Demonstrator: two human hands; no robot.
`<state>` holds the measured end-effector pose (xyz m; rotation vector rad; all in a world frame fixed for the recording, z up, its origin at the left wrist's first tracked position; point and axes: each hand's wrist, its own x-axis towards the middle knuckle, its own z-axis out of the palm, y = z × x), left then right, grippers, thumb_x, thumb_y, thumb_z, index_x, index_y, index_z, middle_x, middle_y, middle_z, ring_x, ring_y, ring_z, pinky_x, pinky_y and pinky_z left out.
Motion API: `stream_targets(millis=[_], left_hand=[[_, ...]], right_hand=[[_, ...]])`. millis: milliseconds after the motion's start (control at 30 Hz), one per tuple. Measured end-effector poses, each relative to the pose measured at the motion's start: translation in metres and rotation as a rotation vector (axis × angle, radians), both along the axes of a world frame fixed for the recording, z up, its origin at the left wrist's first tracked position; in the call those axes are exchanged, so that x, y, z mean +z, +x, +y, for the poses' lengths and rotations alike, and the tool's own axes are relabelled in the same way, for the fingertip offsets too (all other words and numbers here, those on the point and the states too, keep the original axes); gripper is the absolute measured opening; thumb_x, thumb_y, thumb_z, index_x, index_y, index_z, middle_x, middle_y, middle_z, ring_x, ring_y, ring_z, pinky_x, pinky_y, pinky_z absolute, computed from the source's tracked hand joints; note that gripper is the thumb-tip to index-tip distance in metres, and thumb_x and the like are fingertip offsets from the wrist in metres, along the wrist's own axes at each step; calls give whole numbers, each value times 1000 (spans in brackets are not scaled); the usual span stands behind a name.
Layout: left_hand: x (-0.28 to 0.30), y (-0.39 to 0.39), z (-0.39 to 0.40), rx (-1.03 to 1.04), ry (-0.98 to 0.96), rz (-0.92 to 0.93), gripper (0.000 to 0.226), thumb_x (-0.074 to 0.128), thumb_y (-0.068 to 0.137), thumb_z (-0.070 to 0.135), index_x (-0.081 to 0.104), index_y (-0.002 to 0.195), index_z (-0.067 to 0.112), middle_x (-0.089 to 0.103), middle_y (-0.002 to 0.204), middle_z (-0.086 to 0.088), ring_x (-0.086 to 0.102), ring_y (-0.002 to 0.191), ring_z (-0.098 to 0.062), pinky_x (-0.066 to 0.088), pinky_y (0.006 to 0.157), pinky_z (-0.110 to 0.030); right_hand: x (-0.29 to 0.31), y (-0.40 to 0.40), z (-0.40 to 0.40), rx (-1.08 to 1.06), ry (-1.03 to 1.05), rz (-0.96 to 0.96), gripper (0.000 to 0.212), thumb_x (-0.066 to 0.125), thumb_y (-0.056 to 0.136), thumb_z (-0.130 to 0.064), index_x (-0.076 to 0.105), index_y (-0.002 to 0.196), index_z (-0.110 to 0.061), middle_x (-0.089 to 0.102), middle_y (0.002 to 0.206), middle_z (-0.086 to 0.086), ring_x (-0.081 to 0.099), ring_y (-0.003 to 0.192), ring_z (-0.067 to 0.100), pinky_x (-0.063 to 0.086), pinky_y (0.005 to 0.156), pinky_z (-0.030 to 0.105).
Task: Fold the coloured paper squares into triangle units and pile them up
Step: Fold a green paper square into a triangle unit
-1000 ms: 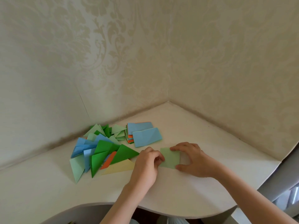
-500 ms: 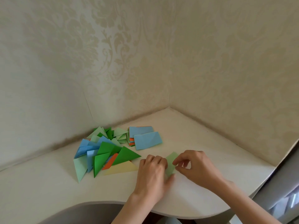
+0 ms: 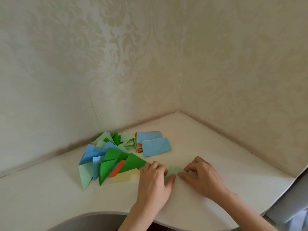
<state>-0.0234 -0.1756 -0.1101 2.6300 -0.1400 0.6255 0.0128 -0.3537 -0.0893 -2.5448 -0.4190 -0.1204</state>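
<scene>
Just between the two hands lay the pale green paper (image 3: 173, 170) on the desk (image 3: 216, 155), touching both. The left hand (image 3: 154, 182) and the right hand (image 3: 202, 176) had their fingers curled, pinching its edges from either side. Finished triangles (image 3: 110, 159) sat well left, unfolded sheets (image 3: 152, 143) behind.

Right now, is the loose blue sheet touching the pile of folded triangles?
Apart. In the head view the blue sheet lies against the paper stack, and a strip of bare table shows between it and the nearest green triangle.
</scene>
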Motion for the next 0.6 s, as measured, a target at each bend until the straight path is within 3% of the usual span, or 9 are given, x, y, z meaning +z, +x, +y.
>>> stream_targets(millis=[167,333,500,600], left_hand=[[-3,4,-12,100,66,-62,30,73,76,40,53,64,22,47,69,7,47,66,-19,44,58,-33],[-6,6,-11,99,1,-44,29,77,72,35,50,73,23,48,70,8,47,67,-18,43,59,-32],[-11,7,-2,37,-120,-54,29,77,73,22,51,85,23,52,74,11,47,69,-15,44,62,-33],[-13,5,3,-13,-172,-53,27,75,76,13,53,87,22,54,78,11,47,73,-15,46,65,-35]], right_hand=[[-4,6,5,-18,-41,-4,31,62,78,-62,62,80,-31,45,81,-14,49,76,7,41,76,26],[-2,9,6,-33,-62,52,34,66,73,-62,42,69,-38,47,81,-13,48,75,4,36,71,23],[-1,16,1,-10,12,133,32,74,71,-49,44,74,-39,50,79,-12,48,71,2,38,66,24],[3,19,-6,34,97,174,24,77,74,-33,53,75,-33,52,74,-10,47,64,0,39,61,14]])
